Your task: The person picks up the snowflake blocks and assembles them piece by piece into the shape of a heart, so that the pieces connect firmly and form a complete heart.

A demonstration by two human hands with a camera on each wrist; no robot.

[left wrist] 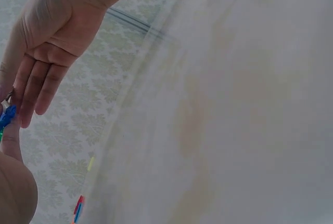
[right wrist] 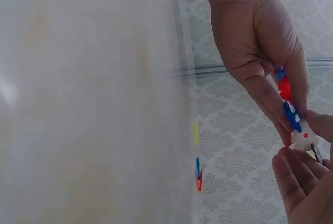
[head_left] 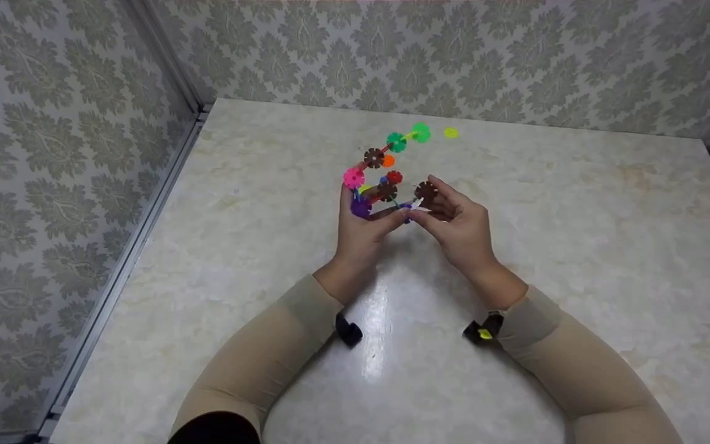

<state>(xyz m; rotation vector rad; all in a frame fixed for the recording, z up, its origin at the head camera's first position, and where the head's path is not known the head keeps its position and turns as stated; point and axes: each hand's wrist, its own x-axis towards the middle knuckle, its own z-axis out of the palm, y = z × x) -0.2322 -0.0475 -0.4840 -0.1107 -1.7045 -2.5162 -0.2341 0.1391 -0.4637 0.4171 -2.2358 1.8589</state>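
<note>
A chain of slotted plastic discs curves up from my left hand (head_left: pixel 360 237). It runs through a purple disc (head_left: pixel 361 207), a pink disc (head_left: pixel 354 177) and a brown disc (head_left: pixel 374 158) to a light green disc (head_left: pixel 420 132) at its far end. My left thumb and fingers pinch the near end, at a blue disc (right wrist: pixel 292 116). The right hand (head_left: pixel 467 233) pinches a white disc (right wrist: pixel 306 140) against that blue disc. Beside the right fingers is another brown disc (head_left: pixel 426 192), joined to the white one. Whether white and blue interlock is hidden by fingertips.
Loose discs lie on the pale marbled table (head_left: pixel 577 246): a yellow one (head_left: pixel 450 132) at the back, an orange one (head_left: pixel 388 161) and a red one (head_left: pixel 394 177) behind the hands. Patterned walls (head_left: pixel 410 55) border the table's back and left side.
</note>
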